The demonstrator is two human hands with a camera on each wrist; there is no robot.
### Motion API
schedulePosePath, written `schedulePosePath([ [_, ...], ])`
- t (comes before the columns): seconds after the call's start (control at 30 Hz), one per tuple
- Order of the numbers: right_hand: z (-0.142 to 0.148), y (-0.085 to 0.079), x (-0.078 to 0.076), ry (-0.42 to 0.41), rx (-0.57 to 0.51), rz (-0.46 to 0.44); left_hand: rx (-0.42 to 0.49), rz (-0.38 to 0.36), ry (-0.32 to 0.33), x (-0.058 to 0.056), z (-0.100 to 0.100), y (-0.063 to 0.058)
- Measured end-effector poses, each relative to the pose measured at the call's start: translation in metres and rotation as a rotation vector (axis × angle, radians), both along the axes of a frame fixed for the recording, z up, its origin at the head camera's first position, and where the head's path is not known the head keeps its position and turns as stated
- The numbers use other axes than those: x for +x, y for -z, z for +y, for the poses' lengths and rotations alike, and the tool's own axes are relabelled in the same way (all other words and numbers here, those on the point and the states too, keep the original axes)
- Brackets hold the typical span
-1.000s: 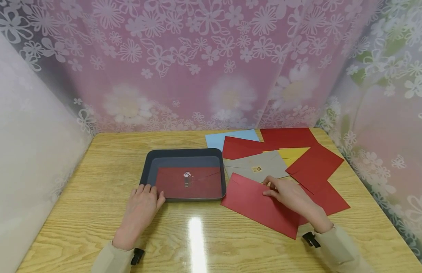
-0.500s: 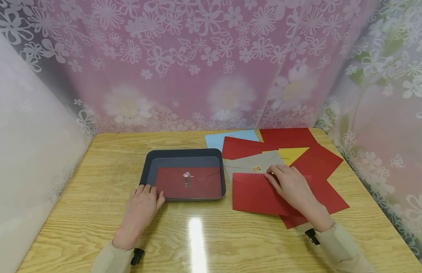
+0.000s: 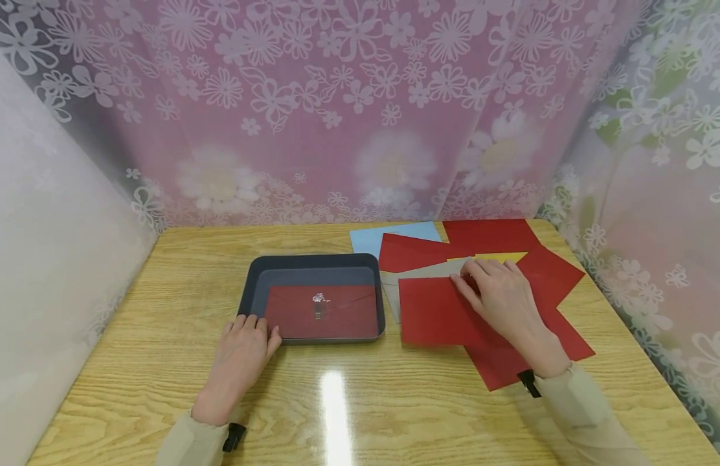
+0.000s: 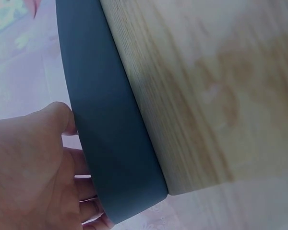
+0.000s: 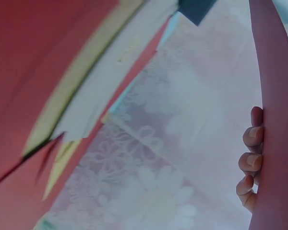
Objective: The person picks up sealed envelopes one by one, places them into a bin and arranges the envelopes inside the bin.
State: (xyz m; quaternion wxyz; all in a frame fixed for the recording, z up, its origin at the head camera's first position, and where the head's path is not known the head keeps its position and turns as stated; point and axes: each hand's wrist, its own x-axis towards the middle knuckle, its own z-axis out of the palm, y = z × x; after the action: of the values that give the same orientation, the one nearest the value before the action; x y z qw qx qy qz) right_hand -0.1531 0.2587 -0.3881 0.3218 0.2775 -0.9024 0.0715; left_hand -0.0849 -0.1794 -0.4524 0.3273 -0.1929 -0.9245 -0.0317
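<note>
My right hand [image 3: 501, 299] pinches a red envelope [image 3: 436, 310] by its upper edge, raised over the other envelopes. From the right wrist, its fingertips [image 5: 251, 161] show along the edge of the held envelope [image 5: 276, 124], which stands nearly upright. At the near left corner of a dark grey tray [image 3: 313, 261], my left hand [image 3: 241, 349] grips the rim. In the left wrist view, the fingers go behind the tray wall [image 4: 110, 124]. A dark red envelope [image 3: 348, 310] with a silver floral print lies inside the tray.
Under and behind the right hand spreads a pile: a grey envelope [image 3: 392, 291], a blue envelope [image 3: 366, 241], a yellow envelope [image 3: 518, 257] and several red envelopes [image 3: 488, 234]. Flowered curtains [image 3: 360, 129] surround the wooden table [image 3: 202, 243].
The red envelope has been lifted and turned until its upper edge is level, as my right hand moved up and away. It now covers much of the grey envelope. My left hand stays put.
</note>
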Motion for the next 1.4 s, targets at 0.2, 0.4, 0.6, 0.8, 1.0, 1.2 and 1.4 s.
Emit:
schedulePosePath([
  [0.2,-0.016,-0.014,-0.006,0.002,-0.052,0.008,0.005,0.046,0.022,-0.001,0.000,0.000],
  [0.4,-0.038,-0.019,-0.008,-0.004,-0.115,-0.033,0.003,0.066,0.027,-0.002,0.000,0.000],
  [0.6,-0.062,-0.021,-0.017,-0.026,-0.171,-0.093,0.006,0.061,0.031,-0.001,0.000,-0.001],
  [0.8,-0.090,-0.020,-0.024,-0.067,-0.215,-0.189,0.004,0.037,0.022,0.000,0.000,-0.002],
  [1.0,-0.122,-0.022,-0.026,-0.135,-0.284,-0.250,0.006,-0.012,0.002,0.001,0.000,-0.001],
  [1.2,-0.154,-0.020,-0.025,-0.239,-0.343,-0.258,0.014,-0.070,-0.023,0.001,0.001,-0.002],
  [1.4,-0.175,-0.011,-0.027,-0.301,-0.365,-0.249,0.011,-0.059,-0.014,0.000,0.001,-0.001],
])
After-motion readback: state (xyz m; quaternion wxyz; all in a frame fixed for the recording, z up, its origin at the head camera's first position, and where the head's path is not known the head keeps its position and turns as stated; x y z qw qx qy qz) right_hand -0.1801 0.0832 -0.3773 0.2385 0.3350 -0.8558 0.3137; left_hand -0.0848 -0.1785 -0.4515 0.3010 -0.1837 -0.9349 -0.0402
